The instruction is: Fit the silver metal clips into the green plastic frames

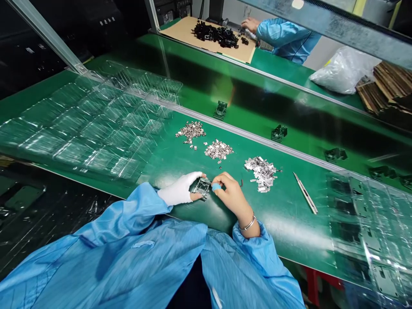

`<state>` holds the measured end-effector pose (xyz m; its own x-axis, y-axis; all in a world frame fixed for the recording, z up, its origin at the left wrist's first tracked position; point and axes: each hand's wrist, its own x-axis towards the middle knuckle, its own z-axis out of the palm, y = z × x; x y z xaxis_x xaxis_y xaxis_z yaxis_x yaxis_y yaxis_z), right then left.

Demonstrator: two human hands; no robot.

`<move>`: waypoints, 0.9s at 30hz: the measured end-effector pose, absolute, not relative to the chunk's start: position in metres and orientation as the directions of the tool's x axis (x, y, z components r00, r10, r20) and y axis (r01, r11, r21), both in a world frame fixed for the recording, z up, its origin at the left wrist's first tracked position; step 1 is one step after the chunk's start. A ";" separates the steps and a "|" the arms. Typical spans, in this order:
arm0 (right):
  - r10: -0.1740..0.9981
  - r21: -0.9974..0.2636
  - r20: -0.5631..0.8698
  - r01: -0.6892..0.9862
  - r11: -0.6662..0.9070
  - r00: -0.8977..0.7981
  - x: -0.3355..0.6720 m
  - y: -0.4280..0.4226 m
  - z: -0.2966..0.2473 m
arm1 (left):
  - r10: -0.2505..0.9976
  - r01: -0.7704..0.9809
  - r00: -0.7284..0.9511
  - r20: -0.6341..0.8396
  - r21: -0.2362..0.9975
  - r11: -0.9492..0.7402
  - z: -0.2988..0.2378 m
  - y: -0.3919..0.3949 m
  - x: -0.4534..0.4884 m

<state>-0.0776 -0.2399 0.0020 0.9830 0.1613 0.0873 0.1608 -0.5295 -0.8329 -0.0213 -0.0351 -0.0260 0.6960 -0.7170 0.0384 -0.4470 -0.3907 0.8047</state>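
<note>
Here's the part (202, 189), lower middle of the frame, and the left hand (178, 189) has it: thumb at the near edge, fingers at the far edge, pinching it firmly between them. In comes the right hand (231, 192) at the part's right side, thumb and fingers drawn in close; whether they meet, or pinch something small, I can't tell. The way to do this well, I'd judge: let the left do all the steadying, keep its grip to the edges, and work with light right fingertips, pressing straight rather than sideways so nothing bends or skids.

Now the count! One part in hand. Three piles of small metal pieces: one at centre (191, 131), one just right of it (219, 149), one farther right (262, 172); too many pieces to number. One knife (305, 193), right of centre. Five units beyond the rail, the first (220, 110) near upper centre, the others strung out toward the right edge, where the dark ones blur. Clear trays on two sides, left (77, 170) and lower right (391, 223); stacking can't be counted. And one co-worker's hand (251, 25), top of frame, beside one black heap (217, 35).
</note>
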 end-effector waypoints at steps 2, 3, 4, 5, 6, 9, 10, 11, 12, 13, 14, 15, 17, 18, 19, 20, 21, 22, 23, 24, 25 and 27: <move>0.193 -0.790 0.100 0.196 -0.581 0.976 -0.078 -0.239 -0.001 | -0.688 -0.401 0.726 0.011 0.819 -0.410 -0.028 -0.039 -0.023; 0.201 -0.767 0.109 0.211 -0.606 0.974 -0.078 -0.238 -0.002 | -0.675 -0.410 0.737 0.032 0.816 -0.408 -0.027 -0.041 -0.024; 0.206 -0.746 0.118 0.224 -0.628 0.971 -0.078 -0.237 -0.004 | -0.671 -0.432 0.739 0.063 0.808 -0.401 -0.025 -0.043 -0.025; 0.211 -0.727 0.128 0.236 -0.645 0.969 -0.079 -0.236 -0.004 | -0.671 -0.461 0.736 0.093 0.795 -0.395 -0.023 -0.045 -0.026; 0.216 -0.710 0.139 0.249 -0.659 0.967 -0.079 -0.236 -0.005 | -0.671 -0.489 0.732 0.118 0.776 -0.398 -0.020 -0.047 -0.026; 0.222 -0.648 0.168 0.278 -0.709 0.960 -0.079 -0.235 -0.005 | -0.670 -0.557 0.728 0.145 0.695 -0.454 -0.015 -0.051 -0.028; 0.221 -0.622 0.176 0.283 -0.730 0.959 -0.079 -0.235 -0.006 | -0.669 -0.572 0.729 0.146 0.666 -0.479 -0.014 -0.051 -0.029; 0.216 -0.595 0.183 0.283 -0.752 0.959 -0.080 -0.234 -0.006 | -0.669 -0.584 0.729 0.143 0.640 -0.500 -0.013 -0.052 -0.029; 0.208 -0.570 0.187 0.279 -0.773 0.960 -0.080 -0.234 -0.006 | -0.670 -0.592 0.729 0.139 0.619 -0.516 -0.012 -0.053 -0.030; 0.196 -0.549 0.188 0.269 -0.791 0.962 -0.081 -0.233 -0.006 | -0.672 -0.598 0.728 0.134 0.603 -0.528 -0.012 -0.053 -0.031; 0.181 -0.536 0.187 0.255 -0.805 0.965 -0.081 -0.232 -0.007 | -0.672 -0.601 0.729 0.131 0.592 -0.536 -0.011 -0.053 -0.032; 0.164 -0.530 0.188 0.241 -0.813 0.968 -0.082 -0.231 -0.007 | -0.672 -0.601 0.729 0.127 0.589 -0.540 -0.010 -0.053 -0.033; 0.136 -0.558 0.196 0.225 -0.799 0.971 -0.082 -0.231 -0.007 | -0.669 -0.590 0.732 0.126 0.608 -0.531 -0.008 -0.053 -0.033; 0.130 -0.589 0.197 0.224 -0.776 0.972 -0.082 -0.231 -0.007 | -0.671 -0.580 0.731 0.121 0.629 -0.518 -0.007 -0.052 -0.033; 0.131 -0.623 0.191 0.223 -0.749 0.973 -0.082 -0.231 -0.007 | -0.678 -0.568 0.727 0.113 0.653 -0.500 -0.005 -0.052 -0.032; 0.138 -0.654 0.176 0.221 -0.724 0.975 -0.082 -0.230 -0.007 | -0.687 -0.556 0.721 0.097 0.673 -0.488 -0.003 -0.051 -0.030; 0.149 -0.673 0.153 0.213 -0.708 0.977 -0.081 -0.230 -0.006 | -0.698 -0.548 0.713 0.073 0.679 -0.489 -0.001 -0.051 -0.027; 0.161 -0.676 0.127 0.204 -0.708 0.979 -0.081 -0.229 -0.005 | -0.709 -0.549 0.704 0.043 0.666 -0.504 0.001 -0.050 -0.024; 0.175 -0.661 0.102 0.198 -0.724 0.979 -0.080 -0.227 -0.004 | -0.721 -0.562 0.693 0.012 0.635 -0.530 0.003 -0.050 -0.021; 0.189 -0.631 0.083 0.198 -0.750 0.978 -0.080 -0.224 -0.001 | -0.730 -0.584 0.683 -0.017 0.587 -0.560 0.006 -0.050 -0.018; 0.205 -0.592 0.070 0.206 -0.779 0.976 -0.081 -0.221 0.002 | -0.739 -0.613 0.673 -0.038 0.530 -0.586 0.008 -0.049 -0.017; 0.242 -0.501 0.043 0.230 -0.834 0.969 -0.085 -0.214 0.009 | -0.759 -0.673 0.649 -0.044 0.433 -0.600 0.012 -0.047 -0.018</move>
